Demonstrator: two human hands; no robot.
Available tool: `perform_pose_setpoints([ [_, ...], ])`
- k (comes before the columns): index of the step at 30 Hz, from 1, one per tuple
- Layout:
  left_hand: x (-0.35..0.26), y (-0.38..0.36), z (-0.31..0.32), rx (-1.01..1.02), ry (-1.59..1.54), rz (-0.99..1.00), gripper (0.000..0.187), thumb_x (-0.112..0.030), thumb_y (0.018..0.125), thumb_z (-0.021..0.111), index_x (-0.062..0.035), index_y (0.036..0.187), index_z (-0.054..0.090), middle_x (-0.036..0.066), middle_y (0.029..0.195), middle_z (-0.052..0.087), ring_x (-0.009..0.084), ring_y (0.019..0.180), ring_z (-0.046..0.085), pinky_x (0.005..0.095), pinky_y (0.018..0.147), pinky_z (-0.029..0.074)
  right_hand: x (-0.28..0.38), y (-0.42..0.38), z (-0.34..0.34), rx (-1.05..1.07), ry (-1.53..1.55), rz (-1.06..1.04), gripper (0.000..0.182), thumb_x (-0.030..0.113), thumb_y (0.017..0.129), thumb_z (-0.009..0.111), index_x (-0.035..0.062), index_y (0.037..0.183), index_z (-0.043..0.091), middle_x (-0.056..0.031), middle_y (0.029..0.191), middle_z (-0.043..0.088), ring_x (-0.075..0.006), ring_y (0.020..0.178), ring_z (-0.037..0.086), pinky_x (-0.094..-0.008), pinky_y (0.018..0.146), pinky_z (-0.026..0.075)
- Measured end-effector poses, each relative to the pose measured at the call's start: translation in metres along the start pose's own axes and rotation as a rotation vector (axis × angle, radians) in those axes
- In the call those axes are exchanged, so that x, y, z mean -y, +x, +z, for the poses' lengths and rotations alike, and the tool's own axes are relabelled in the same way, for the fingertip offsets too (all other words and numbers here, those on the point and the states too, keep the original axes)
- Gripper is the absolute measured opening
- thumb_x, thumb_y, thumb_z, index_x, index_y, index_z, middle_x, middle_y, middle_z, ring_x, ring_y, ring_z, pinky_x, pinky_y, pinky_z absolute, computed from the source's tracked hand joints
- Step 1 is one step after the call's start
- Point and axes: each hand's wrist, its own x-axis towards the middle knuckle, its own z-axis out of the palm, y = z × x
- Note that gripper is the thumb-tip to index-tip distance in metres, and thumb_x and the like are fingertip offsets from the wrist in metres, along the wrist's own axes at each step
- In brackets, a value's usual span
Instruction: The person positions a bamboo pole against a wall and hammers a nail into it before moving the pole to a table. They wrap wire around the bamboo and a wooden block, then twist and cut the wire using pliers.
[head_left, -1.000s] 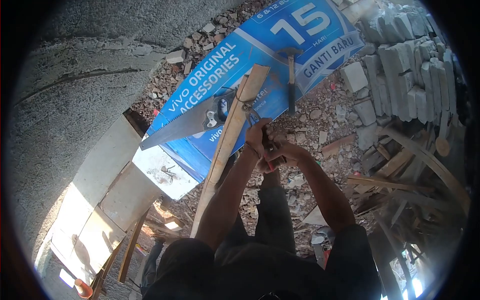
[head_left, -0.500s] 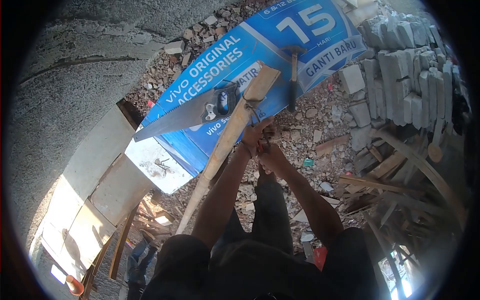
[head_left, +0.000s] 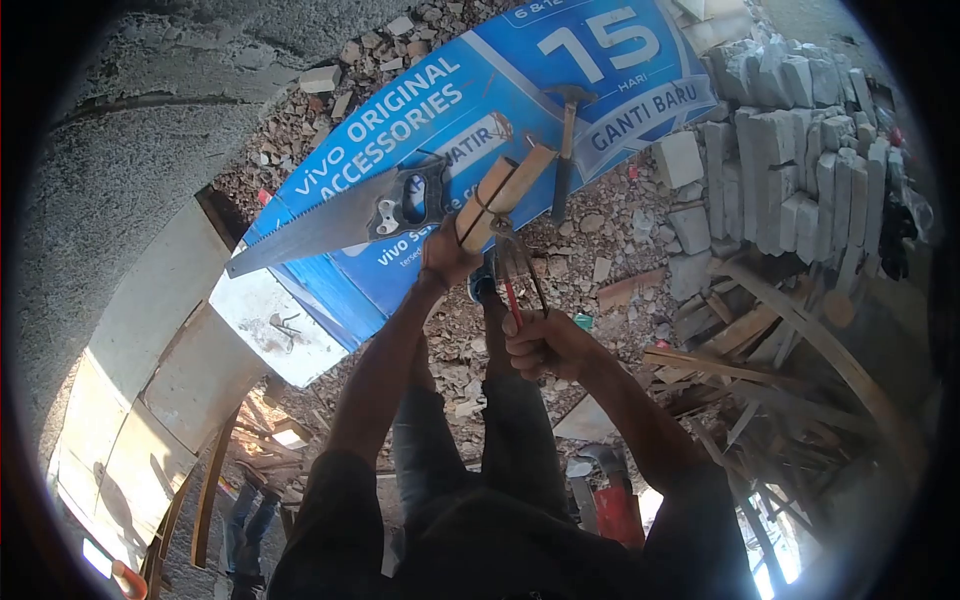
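Note:
My left hand is closed around the wooden poles, close to their upper end. The poles lie side by side, with a dark wire wrapped around them. In my right hand are pincers with a red handle, gripped by the handles. Their jaws meet the wire at the side of the poles. Beyond my left hand, a handsaw lies on the blue printed sign. A hammer rests across the sign's near edge, right of the poles.
Broken rubble covers the ground. Stacked grey blocks stand at the right, above a heap of scrap wood. Pale panels lie at the left. Bent nails or wire bits lie on a white surface.
My hands were close together by the poles; now they are apart, the left gripping the poles and the right pulled back on the pincers. The poles have tilted toward me, showing their ends.

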Motion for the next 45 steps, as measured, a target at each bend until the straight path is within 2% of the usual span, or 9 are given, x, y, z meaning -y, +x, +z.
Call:
perform_pose_setpoints([
  [3, 0.007, -0.018, 0.031, -0.519, 0.230, 0.057, 0.050, -0.016, 0.065, 0.068, -0.0051, 0.110, 0.050, 0.018, 0.097, 0.058, 0.0395, 0.099, 0.054, 0.0526, 0.087, 0.038, -0.021, -0.005, -0.005, -0.198, -0.166, -0.055, 0.006, 0.008, 0.089, 0.055, 0.0106, 0.084, 0.053, 0.0072, 0.059, 0.031, -0.0054, 0.047, 0.030, -0.0266, 0.043, 0.023],
  [5, 0.006, -0.020, 0.040, -0.546, 0.238, 0.047, 0.050, -0.015, 0.066, 0.068, -0.0040, 0.111, 0.049, 0.019, 0.098, 0.057, 0.0403, 0.100, 0.053, 0.0528, 0.087, 0.038, -0.030, 0.001, -0.020, -0.301, -0.271, -0.098, 0.005, 0.009, 0.090, 0.056, 0.0095, 0.085, 0.055, 0.0069, 0.059, 0.034, -0.0056, 0.047, 0.033, -0.0279, 0.042, 0.026],
  [7, 0.005, -0.016, 0.046, -0.571, 0.244, 0.051, 0.051, -0.015, 0.066, 0.068, -0.0029, 0.111, 0.048, 0.020, 0.099, 0.056, 0.0411, 0.100, 0.052, 0.0531, 0.088, 0.038, -0.036, 0.009, -0.038, -0.578, -0.746, -0.225, 0.012, 0.011, 0.089, 0.053, 0.0015, 0.091, 0.059, -0.0082, 0.061, 0.056, -0.0224, 0.047, 0.055, -0.0384, 0.046, 0.042],
  [11, 0.008, -0.010, 0.047, -0.534, 0.269, 0.024, 0.053, -0.012, 0.069, 0.066, -0.0005, 0.116, 0.045, 0.023, 0.105, 0.053, 0.0429, 0.103, 0.050, 0.0539, 0.091, 0.039, -0.039, 0.028, -0.075, -0.841, -1.396, -0.624, 0.017, 0.013, 0.088, 0.056, -0.0022, 0.094, 0.059, -0.0272, 0.071, 0.062, -0.0421, 0.064, 0.063, -0.0508, 0.056, 0.049],
  [15, 0.013, -0.005, 0.040, -0.508, 0.282, -0.014, 0.056, -0.010, 0.071, 0.065, 0.0010, 0.121, 0.043, 0.024, 0.110, 0.052, 0.0445, 0.107, 0.048, 0.0546, 0.095, 0.038, -0.016, 0.030, -0.091, -0.981, -1.703, -0.510, 0.017, 0.010, 0.085, 0.056, -0.0028, 0.096, 0.054, -0.0236, 0.071, 0.064, -0.0396, 0.066, 0.067, -0.0487, 0.059, 0.053],
  [25, -0.048, -0.052, 0.033, -0.854, 0.269, 0.045, 0.072, -0.020, 0.071, 0.077, -0.0011, 0.131, 0.041, 0.020, 0.117, 0.055, 0.0366, 0.104, 0.055, 0.0509, 0.099, 0.037, -0.001, 0.042, -0.082, -1.166, -1.708, -0.408, 0.018, 0.010, 0.088, 0.050, 0.0014, 0.104, 0.050, -0.0222, 0.072, 0.065, -0.0398, 0.071, 0.068, -0.0499, 0.062, 0.054],
  [30, -0.085, -0.039, 0.049, -0.057, -1.686, -0.485, 0.049, -0.029, 0.074, 0.082, -0.0077, 0.110, 0.059, 0.008, 0.090, 0.066, 0.0199, 0.082, 0.064, 0.0391, 0.078, 0.050, -0.015, 0.044, -0.074, -1.179, -1.664, -0.465, 0.019, 0.009, 0.086, 0.053, 0.0026, 0.104, 0.049, -0.0227, 0.071, 0.063, -0.0405, 0.069, 0.067, -0.0512, 0.060, 0.053],
  [34, -0.105, 0.001, 0.062, -0.043, -1.610, -0.491, 0.044, -0.030, 0.080, 0.077, -0.0053, 0.113, 0.062, 0.008, 0.089, 0.065, 0.0194, 0.075, 0.064, 0.0305, 0.061, 0.050, -0.018, 0.043, -0.068, -1.108, -1.655, -0.471, 0.037, 0.003, 0.076, 0.063, -0.0031, 0.109, 0.046, -0.0219, 0.076, 0.064, -0.0407, 0.075, 0.065, -0.0494, 0.067, 0.051],
  [45, -0.134, 0.004, 0.055, -0.501, -1.249, -0.712, 0.042, -0.040, 0.081, 0.071, -0.0061, 0.062, 0.054, 0.006, 0.050, 0.052, 0.0177, 0.041, 0.054, 0.0318, 0.039, 0.043, 0.026, 0.000, -0.063, -0.634, -1.480, -0.347, 0.060, 0.026, 0.075, 0.070, -0.0032, 0.122, 0.049, -0.0228, 0.102, 0.064, -0.0355, 0.095, 0.065, -0.0443, 0.082, 0.051],
])
